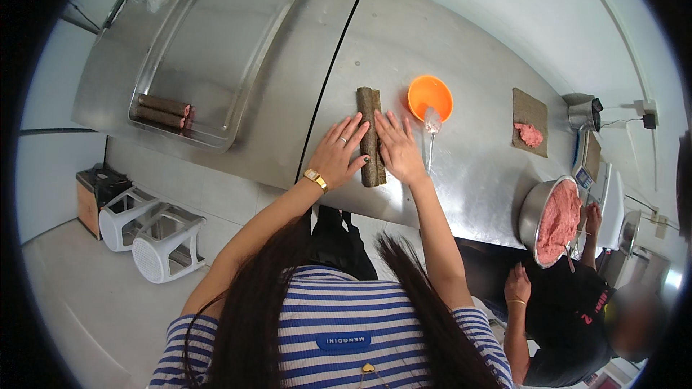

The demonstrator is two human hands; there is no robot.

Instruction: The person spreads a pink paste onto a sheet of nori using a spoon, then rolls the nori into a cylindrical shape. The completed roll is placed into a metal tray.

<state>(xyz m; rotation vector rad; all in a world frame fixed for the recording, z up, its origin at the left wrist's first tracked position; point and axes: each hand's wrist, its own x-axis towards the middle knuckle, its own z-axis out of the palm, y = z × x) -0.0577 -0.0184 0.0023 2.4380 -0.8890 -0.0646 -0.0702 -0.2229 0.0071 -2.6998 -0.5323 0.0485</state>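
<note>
A long dark seaweed roll (pixel 368 104) lies on the steel table in front of me, its length running away from my body. Against its left side rests my left hand (pixel 337 153), fingers stretched out and a gold watch on the wrist. My right hand (pixel 401 150) lies flat along the right side, fingertips on the roll. Neither hand is closed around it. Just right of the roll stands an orange bowl (pixel 430 94), with a metal spoon (pixel 432 128) leaning at its near rim.
At the left, a large metal tray (pixel 241 112) holds seaweed rolls (pixel 163 114). Farther right lies a seaweed sheet (pixel 530 104) with pink minced meat (pixel 530 135). A co-worker (pixel 569 310) stands at the right by a steel bowl (pixel 530 220) of mince. White stools (pixel 169 245) stand lower left.
</note>
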